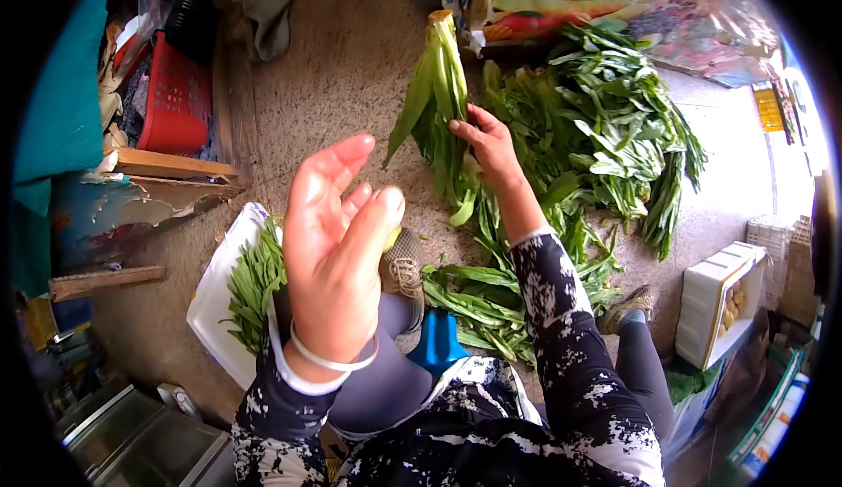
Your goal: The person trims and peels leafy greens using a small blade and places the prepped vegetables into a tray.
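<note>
My right hand [488,143] grips a leafy green vegetable [434,83] with long leaves, held with its pale cut stem end at the top and its leaves hanging down. Closer to the camera, my left hand [329,246] is raised with its palm turned inward. Its fingers are loosely curved and apart from the thumb, and I see nothing between them. A small yellow-green bit shows just behind the thumb; I cannot make out what it is. Loose long leaves [478,290] lie on the floor between my feet. Beyond my right hand is a large heap of leafy greens [614,127].
A white foam box [213,298] with green leaves stands at my left. Another white box [693,311] holding roundish yellowish items is at the right. A red plastic basket [180,101] sits at the upper left. A blue object [438,344] is between my legs.
</note>
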A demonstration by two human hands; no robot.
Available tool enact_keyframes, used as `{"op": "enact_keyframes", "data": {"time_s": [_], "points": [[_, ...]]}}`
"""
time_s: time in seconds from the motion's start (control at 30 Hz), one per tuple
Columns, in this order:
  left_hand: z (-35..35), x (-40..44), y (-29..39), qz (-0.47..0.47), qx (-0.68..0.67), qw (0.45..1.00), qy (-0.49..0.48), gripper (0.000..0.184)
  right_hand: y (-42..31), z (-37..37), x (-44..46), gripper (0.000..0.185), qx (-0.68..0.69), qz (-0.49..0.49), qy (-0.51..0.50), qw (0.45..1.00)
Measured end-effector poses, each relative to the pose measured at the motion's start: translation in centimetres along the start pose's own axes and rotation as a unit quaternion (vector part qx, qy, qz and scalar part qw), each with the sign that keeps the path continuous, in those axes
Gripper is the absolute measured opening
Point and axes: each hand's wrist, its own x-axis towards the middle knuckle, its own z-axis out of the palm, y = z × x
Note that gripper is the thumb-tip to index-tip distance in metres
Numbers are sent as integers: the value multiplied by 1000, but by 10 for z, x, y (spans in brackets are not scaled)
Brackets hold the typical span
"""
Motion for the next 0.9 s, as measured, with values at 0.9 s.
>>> {"op": "enact_keyframes", "data": {"time_s": [0.9], "points": [[96,-73,-150,148,442,791,-395,45,-50,-35,-343,52,-104,-116,273,949]]}}
